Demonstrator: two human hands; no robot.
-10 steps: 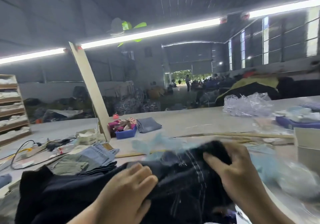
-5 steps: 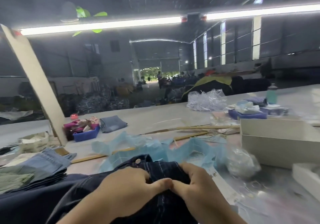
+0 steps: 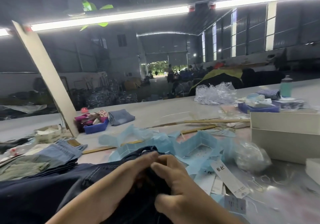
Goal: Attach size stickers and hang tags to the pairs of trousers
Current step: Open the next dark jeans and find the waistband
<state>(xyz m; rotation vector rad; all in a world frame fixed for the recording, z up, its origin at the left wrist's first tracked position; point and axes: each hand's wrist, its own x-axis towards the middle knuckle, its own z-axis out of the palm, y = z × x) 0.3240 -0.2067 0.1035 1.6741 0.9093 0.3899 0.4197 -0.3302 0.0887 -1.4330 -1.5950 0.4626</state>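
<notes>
So you're working both hands at the waistband of the dark trousers (image 3: 52,189), which are lying across the near edge of the table (image 3: 164,113) and running off to your left. Your left hand (image 3: 124,177) is curling its fingers over the top of the fabric bunch, and your right hand (image 3: 174,184) is pinching the same bunch from the other side, fingertips almost touching the left ones. A metal button (image 3: 143,152) is peeking out just above your knuckles.

Just right of your right hand, a white hang tag (image 3: 230,178) is lying flat on more tags, near the blue sticker strips (image 3: 190,145). A jeans stack (image 3: 57,156) is sitting to your left, a white box (image 3: 284,137) to the right, and a blue tray (image 3: 97,127) further back by the leaning board (image 3: 46,78).
</notes>
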